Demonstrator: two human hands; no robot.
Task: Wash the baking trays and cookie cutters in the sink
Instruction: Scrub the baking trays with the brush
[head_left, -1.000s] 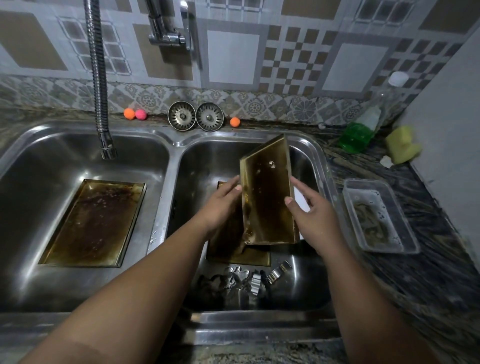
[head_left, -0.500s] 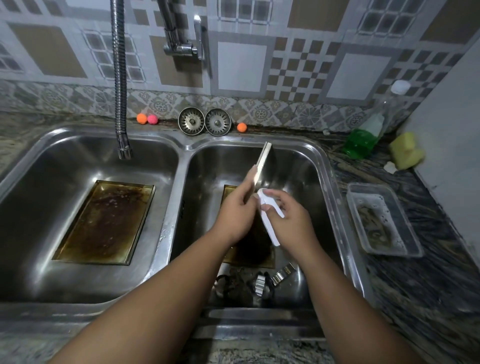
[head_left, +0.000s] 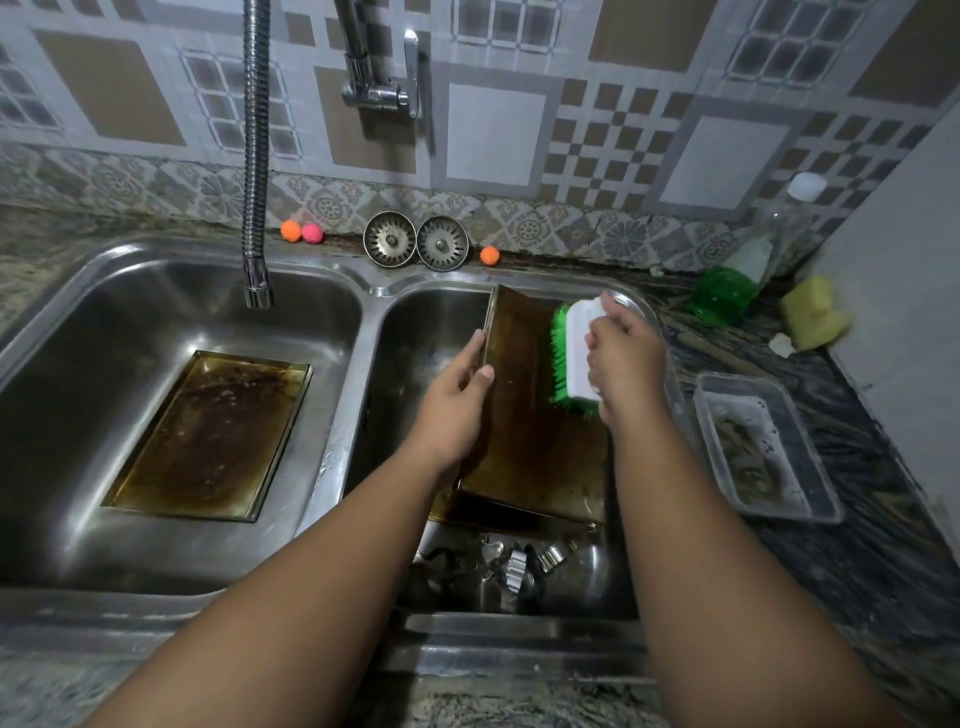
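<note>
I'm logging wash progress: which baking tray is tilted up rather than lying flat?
The tray the left hand grips in the right basin, green-bristled brush against it. The left-basin tray lies flat, untouched.

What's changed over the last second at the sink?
The right hand let go of the raised tray and picked up a brush, now holding its green bristles at the tray's inner face. The left hand alone grips the tray's rim. The left-basin tray and cookie cutters stayed put.
</note>
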